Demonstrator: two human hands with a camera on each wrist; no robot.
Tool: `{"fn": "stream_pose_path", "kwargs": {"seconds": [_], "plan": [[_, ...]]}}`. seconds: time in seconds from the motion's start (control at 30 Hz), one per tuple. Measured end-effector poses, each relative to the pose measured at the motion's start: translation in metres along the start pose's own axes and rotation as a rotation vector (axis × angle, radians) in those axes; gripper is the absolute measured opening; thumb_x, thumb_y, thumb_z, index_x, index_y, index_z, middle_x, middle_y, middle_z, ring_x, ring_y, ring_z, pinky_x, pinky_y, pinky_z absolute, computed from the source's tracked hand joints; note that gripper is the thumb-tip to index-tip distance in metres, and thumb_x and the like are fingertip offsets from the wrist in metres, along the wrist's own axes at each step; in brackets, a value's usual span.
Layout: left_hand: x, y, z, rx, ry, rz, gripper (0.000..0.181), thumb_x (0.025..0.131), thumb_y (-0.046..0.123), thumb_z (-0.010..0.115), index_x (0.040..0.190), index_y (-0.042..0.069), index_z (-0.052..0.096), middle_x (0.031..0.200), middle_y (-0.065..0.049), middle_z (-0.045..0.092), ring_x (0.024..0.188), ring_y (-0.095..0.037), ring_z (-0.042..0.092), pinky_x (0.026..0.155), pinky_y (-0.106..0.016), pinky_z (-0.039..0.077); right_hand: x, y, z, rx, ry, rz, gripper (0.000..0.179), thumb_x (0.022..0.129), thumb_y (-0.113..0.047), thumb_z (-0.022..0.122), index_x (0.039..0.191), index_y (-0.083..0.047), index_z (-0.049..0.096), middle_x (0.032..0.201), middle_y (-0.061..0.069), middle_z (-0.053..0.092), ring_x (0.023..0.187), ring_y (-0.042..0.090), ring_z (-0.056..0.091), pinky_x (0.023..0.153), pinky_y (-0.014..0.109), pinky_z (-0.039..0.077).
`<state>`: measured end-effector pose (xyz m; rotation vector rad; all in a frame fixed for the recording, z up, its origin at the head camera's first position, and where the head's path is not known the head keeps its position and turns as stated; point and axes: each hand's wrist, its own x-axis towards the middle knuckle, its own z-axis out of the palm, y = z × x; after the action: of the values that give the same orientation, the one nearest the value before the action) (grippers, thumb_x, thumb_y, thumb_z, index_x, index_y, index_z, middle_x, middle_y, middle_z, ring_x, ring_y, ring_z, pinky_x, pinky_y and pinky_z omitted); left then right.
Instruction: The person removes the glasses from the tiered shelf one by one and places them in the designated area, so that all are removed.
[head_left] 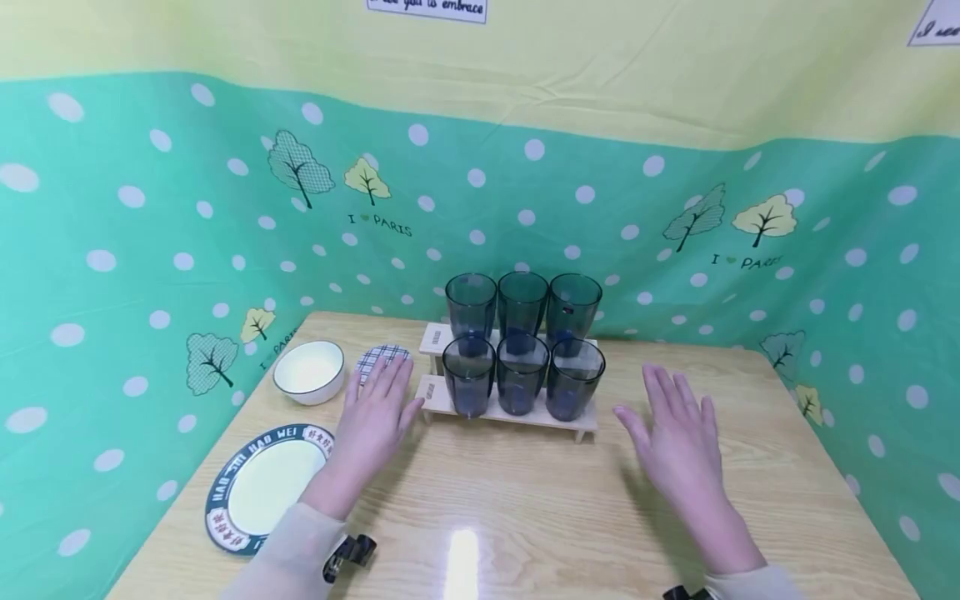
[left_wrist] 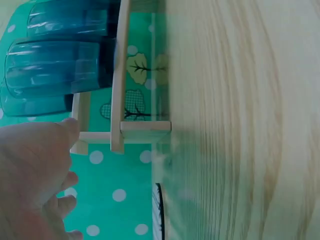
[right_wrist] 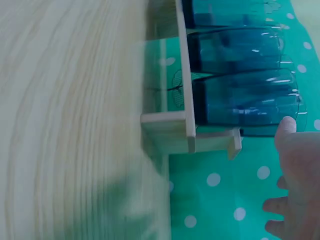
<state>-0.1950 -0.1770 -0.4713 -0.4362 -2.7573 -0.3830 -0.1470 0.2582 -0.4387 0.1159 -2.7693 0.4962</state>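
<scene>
Several dark blue glasses stand upright in two rows on a two-tier wooden rack, among them a front glass [head_left: 469, 379] and a back glass [head_left: 522, 300]. My left hand [head_left: 372, 421], fingers straight and spread, is over the table by the left end of the rack [head_left: 510, 412]. In the left wrist view its thumb points toward the rack's end. On the other side my right hand [head_left: 677, 442] hovers with its fingers extended, to the right of the glasses. Neither hand holds anything. A checked round coaster [head_left: 382, 358] lies partly behind my left fingertips.
At the left stand a white bowl [head_left: 309, 372] with a dark rim and a white plate [head_left: 273, 483] with a dark blue patterned border, partly covered by my left forearm. A green dotted cloth [head_left: 525, 200] hangs behind and beside the wooden table [head_left: 540, 508].
</scene>
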Motion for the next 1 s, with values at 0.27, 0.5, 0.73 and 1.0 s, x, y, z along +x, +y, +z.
{"fn": "stream_pose_path", "kwargs": {"seconds": [0.27, 0.5, 0.73, 1.0], "plan": [[0.003, 0.004, 0.006, -0.113, -0.001, -0.056, 0.068, 0.115, 0.035, 0.06, 0.17, 0.003, 0.037, 0.176, -0.018, 0.034, 0.166, -0.042, 0.022, 0.135, -0.065, 0.009, 0.006, -0.012, 0.004, 0.135, 0.101, 0.008, 0.081, 0.113, -0.053, 0.058, 0.174, -0.007, 0.03, 0.171, 0.03, 0.039, 0.158, 0.053, 0.03, 0.135, 0.066, 0.006], [0.002, 0.006, 0.015, -0.25, 0.059, -0.091, 0.062, 0.115, 0.027, 0.06, 0.168, 0.0, 0.041, 0.171, -0.023, 0.043, 0.159, -0.047, 0.036, 0.133, -0.063, 0.023, 0.013, -0.021, 0.006, 0.25, 0.124, 0.037, 0.073, 0.112, -0.048, 0.065, 0.171, -0.014, 0.04, 0.169, 0.024, 0.045, 0.154, 0.051, 0.039, 0.117, 0.08, 0.035], [0.005, 0.008, 0.024, -0.373, 0.065, -0.167, 0.062, 0.116, 0.029, 0.06, 0.168, 0.001, 0.041, 0.169, -0.025, 0.045, 0.155, -0.047, 0.042, 0.13, -0.063, 0.03, 0.019, -0.027, 0.011, 0.333, 0.095, 0.041, 0.071, 0.112, -0.048, 0.065, 0.17, -0.014, 0.043, 0.167, 0.02, 0.049, 0.155, 0.048, 0.038, 0.115, 0.081, 0.036], [0.012, 0.011, 0.033, -0.459, 0.051, -0.238, 0.06, 0.117, 0.033, 0.057, 0.167, 0.003, 0.044, 0.169, -0.025, 0.045, 0.156, -0.048, 0.041, 0.13, -0.065, 0.03, 0.029, -0.033, 0.011, 0.427, 0.036, 0.049, 0.074, 0.111, -0.049, 0.066, 0.171, -0.013, 0.041, 0.167, 0.02, 0.049, 0.148, 0.051, 0.048, 0.116, 0.078, 0.039]]}}
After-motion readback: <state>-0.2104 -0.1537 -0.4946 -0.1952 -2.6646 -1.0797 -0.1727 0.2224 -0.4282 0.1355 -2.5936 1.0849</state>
